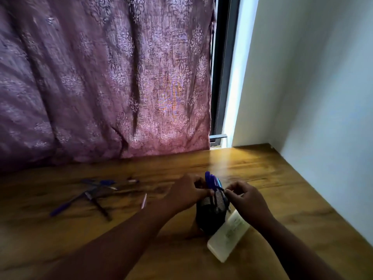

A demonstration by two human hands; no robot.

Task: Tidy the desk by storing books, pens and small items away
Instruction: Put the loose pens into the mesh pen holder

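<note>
Fingers (203, 191) of my left hand (186, 191) pinch together at the rim of the black mesh pen holder (213, 211), and those of my right hand (245, 200) pinch the opposite side of the rim; blur keeps me from telling whether they clamp the mesh or a pen. Between the two sets of fingers a bunch of blue pens (212, 181) stands up out of the holder, too smeared to count. Just below my right fingers, touching the holder's base, one white flat box (228, 238) lies on the counter (282, 188). Well to the left of my left fingers the loose pens (94, 194) are scattered, roughly five or six as far as I can judge, with one thin pale pen (144, 201) lying nearer, apart from the heap. I judge the risk is tipping: the holder looks top-heavy with its pens leaning one way, and a tug from either side could topple it onto the box and spill everything. Pushing more pens into a crowded holder could also flick one off the counter.
</note>
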